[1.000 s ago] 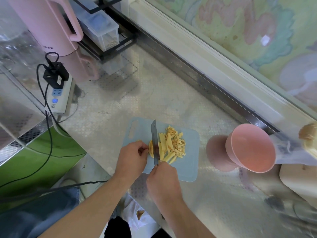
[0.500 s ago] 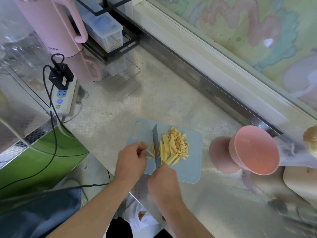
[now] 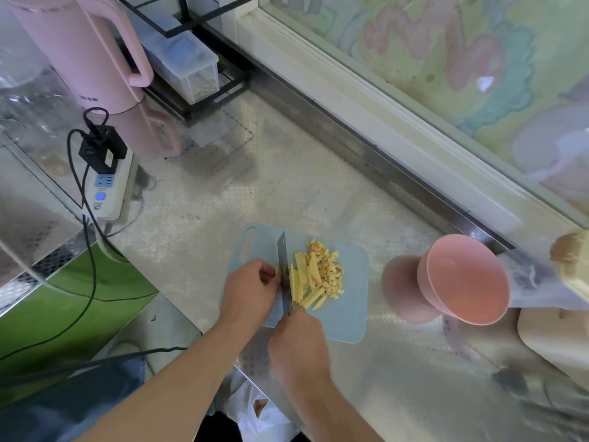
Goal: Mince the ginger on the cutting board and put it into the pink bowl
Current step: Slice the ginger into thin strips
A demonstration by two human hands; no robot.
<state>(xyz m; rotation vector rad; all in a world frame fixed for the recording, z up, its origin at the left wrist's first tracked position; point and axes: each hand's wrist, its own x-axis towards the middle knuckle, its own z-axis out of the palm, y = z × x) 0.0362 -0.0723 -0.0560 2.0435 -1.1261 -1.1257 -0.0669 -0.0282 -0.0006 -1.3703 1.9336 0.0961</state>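
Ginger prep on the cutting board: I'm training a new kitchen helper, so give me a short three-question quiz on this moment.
1. True or false: the pink bowl already holds minced ginger.
2. Which of the hands grips the knife? A) left hand B) right hand
3. Fill in: the diced ginger pieces lie to the ___ of the ginger strips on the cutting board.

Key: 1. False, the bowl looks empty. 2. B; the left hand pinches the uncut ginger piece against the blade. 3. Right.
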